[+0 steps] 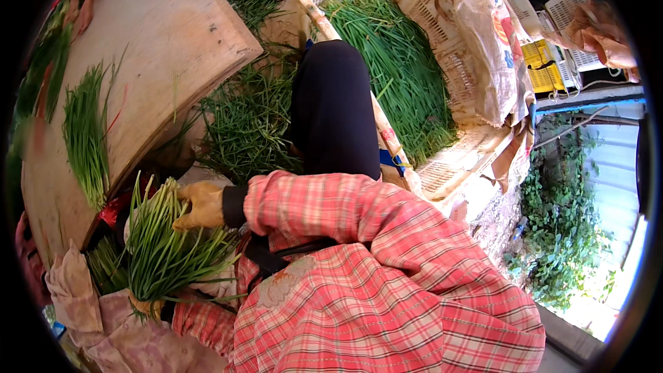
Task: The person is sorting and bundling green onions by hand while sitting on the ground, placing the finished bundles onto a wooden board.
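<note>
A loose bunch of green chives (162, 249) with pale stem ends spreads in front of me at the lower left. My left hand (146, 304), in a tan glove, is closed around its lower end and partly hidden by the leaves. My right hand (204, 205), in the same kind of glove, reaches across and has its thumb and fingers about the stems near the upper end. On the wooden board (159, 34) beside them lies a neater bunch of chives (86, 141).
A large cream plastic basket (442, 183) full of chives stands beyond my knee. Loose greens (248, 121) cover the floor between board and basket. Another person's hand (84, 17) rests at the board's far left. A woven sack (487, 48) hangs over the basket's side.
</note>
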Demonstrator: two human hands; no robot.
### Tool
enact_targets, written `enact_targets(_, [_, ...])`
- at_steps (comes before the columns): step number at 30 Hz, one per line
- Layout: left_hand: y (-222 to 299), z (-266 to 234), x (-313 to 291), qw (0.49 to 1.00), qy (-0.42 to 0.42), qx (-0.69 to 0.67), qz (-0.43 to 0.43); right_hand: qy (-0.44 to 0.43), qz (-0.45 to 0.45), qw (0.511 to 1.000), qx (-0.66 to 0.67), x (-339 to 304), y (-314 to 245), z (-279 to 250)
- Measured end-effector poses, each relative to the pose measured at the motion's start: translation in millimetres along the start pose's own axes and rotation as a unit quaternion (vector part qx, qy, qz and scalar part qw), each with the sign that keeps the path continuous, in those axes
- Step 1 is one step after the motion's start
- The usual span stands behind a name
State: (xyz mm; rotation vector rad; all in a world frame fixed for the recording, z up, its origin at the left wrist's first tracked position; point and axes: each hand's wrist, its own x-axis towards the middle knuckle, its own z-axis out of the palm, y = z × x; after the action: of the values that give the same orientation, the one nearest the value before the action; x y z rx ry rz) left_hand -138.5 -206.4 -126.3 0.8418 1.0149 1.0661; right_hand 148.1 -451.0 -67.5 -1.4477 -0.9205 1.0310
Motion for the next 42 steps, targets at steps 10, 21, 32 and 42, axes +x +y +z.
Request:
enact_targets(10, [24.5, -2.0, -27.2, 0.983, 0.008, -0.167, -0.083, -0.072, -0.125, 0.97, -0.194, -66.7, 13.5, -5.5])
enact_targets(21, [16.6, 1.9, -29.4, 0.962, 0.044, -0.268, -0.032, -0.09, 0.091, 0.99, 0.062, -3.3, -7.9, -21.3])
enact_targets(32, [31.7, 26.6, -51.1, 0.966, 0.104, -0.236, 0.002, 0.028, -0.05, 0.998, 0.008, -47.6, 6.8, 11.7])
enact_targets(42, [-3.4, -33.1, -11.8, 0.967, -0.003, -0.254, -0.007, -0.044, 0.058, 0.945, -0.32, -24.7, -4.2, -58.4])
